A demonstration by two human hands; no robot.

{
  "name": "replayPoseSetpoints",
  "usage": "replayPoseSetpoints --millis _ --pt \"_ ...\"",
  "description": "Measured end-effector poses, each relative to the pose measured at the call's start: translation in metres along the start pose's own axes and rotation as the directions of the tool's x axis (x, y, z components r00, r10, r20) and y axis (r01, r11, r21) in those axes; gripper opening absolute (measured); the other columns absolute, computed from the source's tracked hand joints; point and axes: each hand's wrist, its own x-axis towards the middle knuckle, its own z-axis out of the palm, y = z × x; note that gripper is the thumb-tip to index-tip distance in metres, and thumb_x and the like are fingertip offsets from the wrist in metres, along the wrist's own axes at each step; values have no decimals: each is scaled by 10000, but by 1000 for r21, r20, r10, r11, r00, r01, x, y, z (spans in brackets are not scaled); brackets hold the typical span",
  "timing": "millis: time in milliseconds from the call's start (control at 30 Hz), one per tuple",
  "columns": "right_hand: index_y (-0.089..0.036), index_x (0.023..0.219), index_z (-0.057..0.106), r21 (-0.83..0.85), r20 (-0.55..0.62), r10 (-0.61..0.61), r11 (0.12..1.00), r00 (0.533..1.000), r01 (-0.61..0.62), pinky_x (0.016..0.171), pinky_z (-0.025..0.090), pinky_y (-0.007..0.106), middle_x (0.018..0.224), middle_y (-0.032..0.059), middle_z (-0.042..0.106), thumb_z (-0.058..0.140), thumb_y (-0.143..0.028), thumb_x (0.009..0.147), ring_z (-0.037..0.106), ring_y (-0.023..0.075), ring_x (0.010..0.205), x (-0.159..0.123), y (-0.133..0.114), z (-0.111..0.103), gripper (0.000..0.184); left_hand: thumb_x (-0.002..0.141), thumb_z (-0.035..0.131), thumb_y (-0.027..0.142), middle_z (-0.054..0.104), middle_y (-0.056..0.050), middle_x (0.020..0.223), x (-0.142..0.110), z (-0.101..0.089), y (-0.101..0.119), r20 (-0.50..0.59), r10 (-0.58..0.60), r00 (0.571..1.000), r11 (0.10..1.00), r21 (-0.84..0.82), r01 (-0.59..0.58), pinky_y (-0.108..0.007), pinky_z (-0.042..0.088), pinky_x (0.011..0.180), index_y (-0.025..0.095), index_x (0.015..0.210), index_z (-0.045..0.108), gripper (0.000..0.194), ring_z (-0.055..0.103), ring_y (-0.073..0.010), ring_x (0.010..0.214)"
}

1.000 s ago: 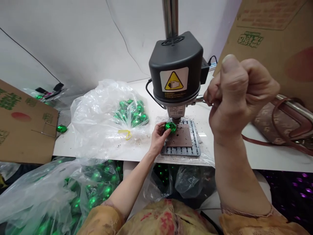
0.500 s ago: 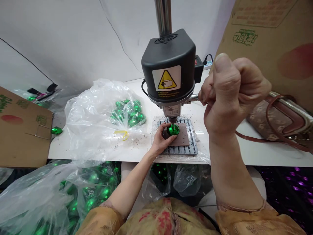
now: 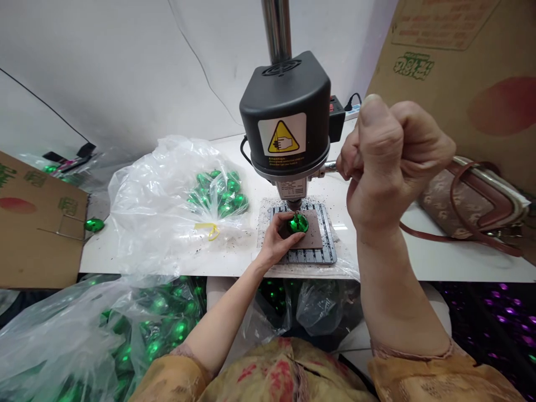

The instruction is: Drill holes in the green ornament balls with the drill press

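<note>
My left hand (image 3: 277, 239) is closed round a shiny green ball ornament (image 3: 298, 224), thumb in front and fingers behind. The ball rests on a brown square board (image 3: 314, 237) over the slotted metal base plate (image 3: 304, 257) of a small drill press (image 3: 285, 111). Directly above the ball is the chuck (image 3: 295, 204); whether the drill bit touches the ball is hard to see. My right hand (image 3: 389, 162), raised at the machine's right side, makes a fist round its metal lever handle (image 3: 330, 167); most of the handle is hidden in the fist.
A clear plastic bag of green balls (image 3: 218, 192), tied in yellow, lies left of the press. Another bag of green balls (image 3: 159, 329) sits below the table edge. Cardboard boxes (image 3: 37, 218) flank both sides. A handbag (image 3: 486, 206) is at right. Dark shavings dot the white table (image 3: 234, 259).
The view has shifted slightly. Both hands keep their grips, and the green ball appears turned or moved a little under the chuck.
</note>
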Motion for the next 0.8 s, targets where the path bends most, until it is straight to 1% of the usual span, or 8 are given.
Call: replayPoseSetpoints --millis 200,300,400,500,633,800 --pt "-174 555 194 33 -35 -33 999 999 34 455 202 290 486 -42 214 567 -238 869 300 50 421 -11 1 -1 491 734 840 335 614 -87 1246 0 0 0 9 1 1000 1000 -20 -1 -438 400 1108 218 1109 577 472 565 -255 1240" --pt "-164 573 146 35 -62 -87 995 994 89 447 195 289 480 -39 197 543 -220 872 270 44 412 -21 4 -4 500 742 835 328 608 -96 1269 -1 1 0 11 0 1000 999 -41 0 -436 406 1108 218 1120 565 477 567 -251 1244" --pt "-158 575 144 65 -45 -129 989 991 132 448 194 281 483 -42 204 537 -213 866 244 33 421 -28 9 -8 492 736 841 331 610 -99 1272 -1 1 0 16 -6 1000 999 -49 7 -439 419 1098 215 1124 559 494 577 -250 1229" --pt "-158 561 163 38 -28 -127 991 991 128 441 203 284 482 -42 235 532 -224 859 237 36 432 -31 11 -14 479 734 842 337 612 -99 1270 0 1 0 20 -13 1000 999 -49 14 -444 422 1096 213 1127 561 498 578 -252 1228" --pt "-168 567 149 20 9 -159 987 987 159 418 220 287 474 -41 253 541 -222 843 237 45 423 -34 14 -19 483 730 845 338 607 -95 1276 -1 1 1 17 -8 1000 998 -55 9 -448 415 1103 215 1121 561 498 576 -251 1235" --pt "-164 565 139 87 -67 -273 957 960 278 405 196 275 455 -46 217 545 -171 822 223 40 406 -38 23 -17 481 735 841 339 601 -94 1281 -1 2 0 19 -4 1000 999 -52 5 -446 415 1109 218 1121 558 494 574 -246 1235"
